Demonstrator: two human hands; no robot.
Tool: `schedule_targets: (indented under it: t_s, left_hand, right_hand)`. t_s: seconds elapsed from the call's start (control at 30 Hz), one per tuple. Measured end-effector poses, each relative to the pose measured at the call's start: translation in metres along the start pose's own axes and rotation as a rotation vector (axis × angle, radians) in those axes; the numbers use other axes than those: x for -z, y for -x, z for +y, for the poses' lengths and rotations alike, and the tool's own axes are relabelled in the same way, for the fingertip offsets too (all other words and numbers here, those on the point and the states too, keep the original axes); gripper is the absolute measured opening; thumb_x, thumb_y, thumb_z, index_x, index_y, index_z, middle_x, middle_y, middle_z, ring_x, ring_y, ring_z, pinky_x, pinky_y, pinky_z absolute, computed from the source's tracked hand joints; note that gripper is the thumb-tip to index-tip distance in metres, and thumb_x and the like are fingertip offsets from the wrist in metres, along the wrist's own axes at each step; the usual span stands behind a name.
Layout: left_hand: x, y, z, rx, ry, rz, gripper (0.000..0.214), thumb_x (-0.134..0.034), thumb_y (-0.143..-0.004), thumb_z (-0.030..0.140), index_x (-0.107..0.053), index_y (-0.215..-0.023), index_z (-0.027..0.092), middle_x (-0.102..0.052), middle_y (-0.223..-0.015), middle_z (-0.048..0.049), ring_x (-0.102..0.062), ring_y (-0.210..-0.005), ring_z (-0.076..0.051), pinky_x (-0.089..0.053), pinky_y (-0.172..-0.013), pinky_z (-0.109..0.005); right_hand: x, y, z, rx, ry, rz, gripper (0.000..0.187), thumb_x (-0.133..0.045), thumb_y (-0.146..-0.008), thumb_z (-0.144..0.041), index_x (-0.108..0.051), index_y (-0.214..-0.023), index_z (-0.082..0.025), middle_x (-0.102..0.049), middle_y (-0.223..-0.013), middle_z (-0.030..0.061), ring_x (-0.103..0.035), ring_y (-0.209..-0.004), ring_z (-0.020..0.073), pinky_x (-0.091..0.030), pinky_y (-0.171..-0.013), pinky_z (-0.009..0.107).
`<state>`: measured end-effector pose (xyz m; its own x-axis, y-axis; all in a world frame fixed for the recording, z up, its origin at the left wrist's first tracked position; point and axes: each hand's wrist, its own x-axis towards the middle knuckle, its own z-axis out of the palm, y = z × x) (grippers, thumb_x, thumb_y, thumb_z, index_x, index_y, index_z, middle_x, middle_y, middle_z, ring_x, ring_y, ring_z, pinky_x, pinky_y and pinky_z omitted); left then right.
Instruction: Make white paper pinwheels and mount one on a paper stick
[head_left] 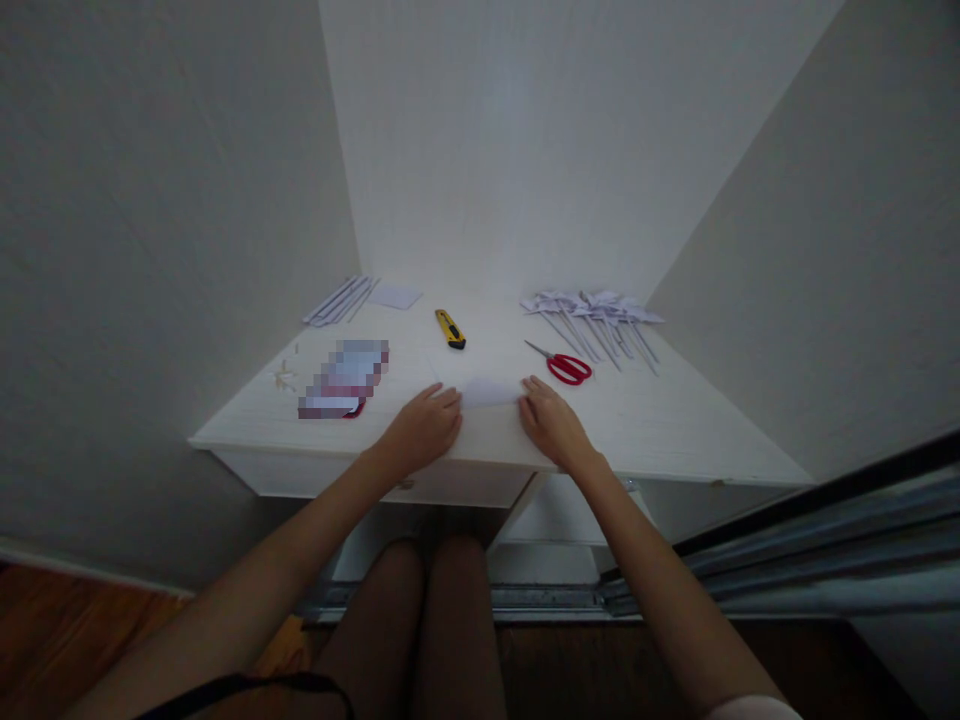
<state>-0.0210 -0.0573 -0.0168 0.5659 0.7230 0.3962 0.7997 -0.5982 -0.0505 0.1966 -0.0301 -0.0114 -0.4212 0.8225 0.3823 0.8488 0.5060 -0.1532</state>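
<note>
Bare forearms (292, 545) slant forward past a pair of thighs (461, 620) to the near side of a white table (690, 430), where a yellow and black utility knife (450, 329) lies. Nearer the person than the knife, and a little to its right, is a piece of white paper (489, 391). It looks thin and plain, faintly violet in the dim light, wide and shallow from this angle, with a soft, blurred outline. The left hand (426, 425) covers its left end, fingers bent and close together; the right hand (553, 415) meets its right end, fingers likewise close together. Whether they pinch the paper or press it down, I cannot tell.

Right of the knife and slightly nearer lie red-handled scissors (568, 369), blades toward the knife. Farther right, pointed white paper pinwheels (600, 305) overlap, their thin sticks aimed toward the person. Left of the knife and slightly beyond it are a flat white sheet (395, 296) and, farther left, a bundle of slim white sticks (341, 302). Left and nearer lies a pixelated object with a red edge (358, 408).
</note>
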Motion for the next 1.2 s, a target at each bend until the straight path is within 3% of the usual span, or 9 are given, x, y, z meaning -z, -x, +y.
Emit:
schedule_targets:
  t_s: [0.17,0.3,0.43,0.53,0.67,0.73,0.9,1.07,1.2]
  left_hand:
    - [-0.001,-0.004,-0.001,0.215,-0.004,0.127,0.030,-0.037,-0.085,0.013,-0.059,-0.104,0.006,-0.057,-0.115,-0.0168,-0.051,-0.111,-0.024,-0.039,-0.096,-0.041]
    - [-0.003,-0.010,0.022,0.083,0.181,0.125,0.035,-0.036,-0.088,0.019,-0.051,-0.119,0.011,-0.050,-0.124,-0.0158,-0.050,-0.111,-0.021,-0.042,-0.092,-0.038]
    - [-0.008,-0.017,0.029,-0.019,0.290,0.040,0.032,-0.035,-0.090,0.025,-0.058,-0.109,0.012,-0.056,-0.116,-0.0133,-0.050,-0.112,-0.022,-0.039,-0.095,-0.040]
    - [-0.009,-0.018,0.023,-0.056,0.489,0.012,0.030,-0.036,-0.090,0.027,-0.063,-0.097,0.013,-0.062,-0.106,-0.0098,-0.055,-0.104,-0.018,-0.040,-0.094,-0.033]
    - [-0.009,-0.017,0.017,0.045,0.580,0.012,0.020,-0.045,-0.086,0.023,-0.062,-0.081,0.013,-0.057,-0.104,-0.0099,-0.055,-0.095,-0.017,-0.043,-0.088,-0.031]
    - [-0.009,-0.018,0.016,0.204,0.468,-0.006,0.016,-0.051,-0.081,0.023,-0.061,-0.087,0.013,-0.052,-0.109,-0.0124,-0.050,-0.100,-0.022,-0.041,-0.088,-0.037]
    - [-0.002,-0.033,0.014,0.376,0.251,-0.230,0.065,-0.057,-0.073,0.027,-0.035,-0.129,0.006,-0.046,-0.118,-0.0207,-0.041,-0.110,-0.034,-0.037,-0.087,-0.046]
    - [0.009,-0.049,0.018,0.441,0.206,-0.396,0.071,-0.052,-0.068,0.016,-0.028,-0.134,0.007,-0.048,-0.115,-0.0224,-0.043,-0.108,-0.035,-0.037,-0.084,-0.046]
    - [0.002,-0.058,0.016,0.487,0.280,-0.420,0.059,-0.053,-0.065,0.019,-0.044,-0.122,0.008,-0.051,-0.113,-0.0213,-0.046,-0.105,-0.035,-0.039,-0.082,-0.044]
  right_hand:
    - [0.012,0.017,-0.007,0.003,-0.034,0.039,0.036,-0.036,-0.087,-0.023,-0.064,-0.103,-0.008,-0.059,-0.118,0.0148,-0.050,-0.114,0.0247,-0.038,-0.100,0.039]
    - [0.013,0.018,-0.017,0.072,-0.168,-0.046,0.033,-0.038,-0.087,-0.022,-0.062,-0.107,-0.011,-0.062,-0.113,0.0132,-0.056,-0.107,0.0213,-0.042,-0.095,0.036]
    - [0.019,0.024,-0.030,0.140,-0.247,-0.119,0.028,-0.042,-0.086,-0.021,-0.064,-0.102,-0.014,-0.066,-0.105,0.0110,-0.059,-0.102,0.0217,-0.044,-0.091,0.037]
    - [0.030,0.022,-0.018,-0.024,-0.291,-0.033,0.028,-0.043,-0.086,-0.027,-0.068,-0.090,-0.017,-0.070,-0.089,0.0079,-0.064,-0.084,0.0211,-0.048,-0.077,0.034]
    - [0.033,0.001,0.032,-0.253,-0.057,0.221,0.030,-0.043,-0.083,-0.023,-0.066,-0.095,-0.007,-0.067,-0.094,0.0155,-0.061,-0.089,0.0253,-0.044,-0.083,0.037]
    - [0.028,-0.015,0.058,-0.308,0.089,0.184,0.032,-0.047,-0.081,-0.021,-0.062,-0.103,-0.003,-0.063,-0.101,0.0193,-0.056,-0.098,0.0273,-0.040,-0.088,0.037]
    - [0.016,-0.052,0.086,-0.442,0.230,-0.163,0.033,-0.043,-0.083,-0.020,-0.057,-0.108,-0.003,-0.058,-0.109,0.0223,-0.053,-0.104,0.0264,-0.038,-0.088,0.033]
    - [0.016,-0.063,0.085,-0.493,0.190,-0.273,0.025,-0.050,-0.078,-0.018,-0.062,-0.095,-0.004,-0.062,-0.102,0.0243,-0.058,-0.097,0.0279,-0.041,-0.078,0.032]
    - [0.025,-0.060,0.077,-0.487,0.094,-0.285,0.020,-0.055,-0.075,-0.019,-0.063,-0.086,-0.005,-0.065,-0.089,0.0226,-0.062,-0.087,0.0263,-0.043,-0.071,0.030]
